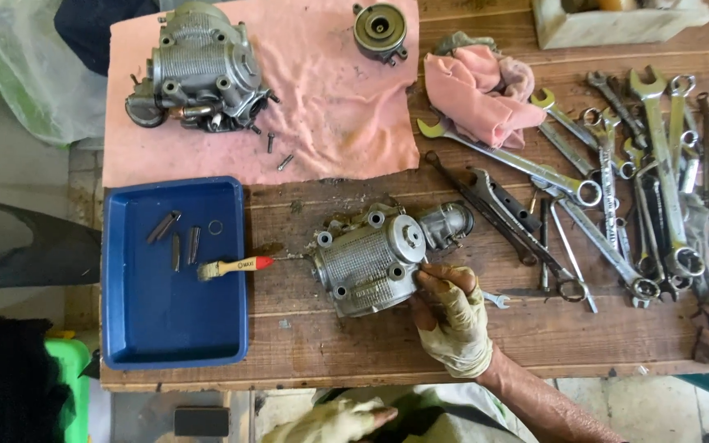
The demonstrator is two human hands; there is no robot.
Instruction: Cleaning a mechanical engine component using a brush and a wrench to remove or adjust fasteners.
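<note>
**On the bench: steadying the casting**

Mid-table on the wooden workbench [453, 344] sits our finned engine casing [367, 261]. Our gloved right hand [455, 321] pinches its right edge; left hand [334, 421] rests loosely curled below. We'd say brace it flat, fingertips clear of the fins.

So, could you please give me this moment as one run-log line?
right hand: fingers on metal engine casing | left hand: low, holding nothing | paintbrush: on blue tray rim
</note>
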